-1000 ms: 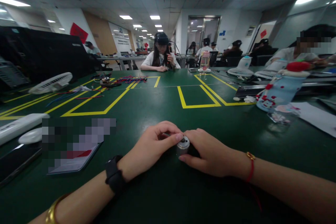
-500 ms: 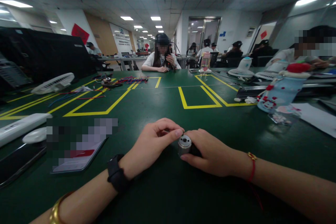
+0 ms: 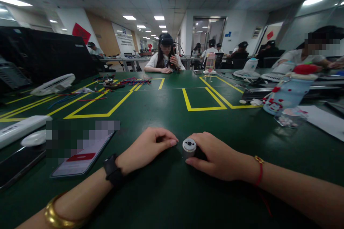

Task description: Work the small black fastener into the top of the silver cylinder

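Observation:
A small cylindrical motor (image 3: 189, 146) stands upright on the green table, its silver end face with dark holes turned up. My right hand (image 3: 219, 155) is closed round it from the right, with thumb in front and fingers behind. Left of the motor and apart from it is my left hand (image 3: 146, 149). Its thumb and fingertips are pressed together in a pinch. Whatever may be between them is too small or hidden to make out.
A phone (image 3: 86, 162) lies left of my left arm, near a white mouse (image 3: 34, 138) and a dark phone (image 3: 21, 164). Bundled wires (image 3: 134, 82) lie farther back. A blue bottle (image 3: 290, 93) stands at right beside a small clear packet (image 3: 288, 118). A person (image 3: 165, 57) sits opposite.
My left hand has drawn back leftward from the motor's top, its fingertips now pinched together. The right hand keeps hold of the motor in the same place.

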`<action>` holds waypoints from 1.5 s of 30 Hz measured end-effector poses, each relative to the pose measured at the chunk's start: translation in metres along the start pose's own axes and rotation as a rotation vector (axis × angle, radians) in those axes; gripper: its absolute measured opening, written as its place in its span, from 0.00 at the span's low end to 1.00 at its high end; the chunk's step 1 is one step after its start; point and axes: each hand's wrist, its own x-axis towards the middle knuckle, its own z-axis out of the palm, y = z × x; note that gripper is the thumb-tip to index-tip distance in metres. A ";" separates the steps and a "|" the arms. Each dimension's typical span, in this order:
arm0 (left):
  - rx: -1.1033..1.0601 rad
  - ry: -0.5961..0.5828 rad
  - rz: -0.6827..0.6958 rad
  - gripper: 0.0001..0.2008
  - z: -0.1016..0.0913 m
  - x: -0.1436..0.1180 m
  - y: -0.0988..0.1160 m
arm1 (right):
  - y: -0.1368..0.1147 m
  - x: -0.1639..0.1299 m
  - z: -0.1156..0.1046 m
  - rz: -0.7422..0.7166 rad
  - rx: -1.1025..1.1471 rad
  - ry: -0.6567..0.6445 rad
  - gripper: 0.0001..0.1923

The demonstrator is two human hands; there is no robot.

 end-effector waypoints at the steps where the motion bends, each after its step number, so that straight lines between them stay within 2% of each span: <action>1: 0.047 -0.024 0.021 0.10 -0.001 0.000 0.000 | 0.000 0.000 0.000 0.002 0.001 -0.002 0.15; 7: 0.147 -0.131 0.219 0.07 -0.002 0.003 -0.003 | 0.001 0.000 0.001 0.000 -0.002 0.004 0.15; 15: 0.141 -0.153 0.256 0.07 -0.003 0.003 -0.005 | 0.000 0.000 0.000 -0.007 0.000 0.010 0.14; 18: 0.052 -0.095 0.188 0.09 -0.005 0.004 -0.007 | -0.001 0.000 0.000 -0.010 0.000 0.013 0.14; 22: -0.080 0.077 0.018 0.12 -0.007 0.007 -0.014 | 0.000 0.000 0.000 -0.014 -0.006 0.017 0.15; 24: -0.072 0.135 0.005 0.13 -0.007 0.008 -0.017 | 0.000 -0.001 0.000 -0.011 -0.011 0.015 0.15; 27: 0.040 0.157 0.038 0.13 -0.007 0.009 -0.019 | 0.001 -0.001 0.001 -0.012 -0.011 0.013 0.16; 32: 0.236 0.107 0.053 0.12 -0.007 0.008 -0.017 | 0.002 -0.001 0.001 -0.014 0.001 0.016 0.16; 38: 0.275 0.060 0.104 0.12 -0.006 0.008 -0.013 | 0.000 -0.001 0.000 -0.016 -0.005 0.015 0.16; 41: 0.289 -0.017 0.119 0.10 -0.008 0.006 -0.011 | 0.000 -0.002 0.000 -0.013 -0.010 0.018 0.16; 45: 0.337 -0.136 0.214 0.04 -0.011 0.002 -0.005 | 0.000 -0.001 0.000 -0.008 -0.012 0.012 0.15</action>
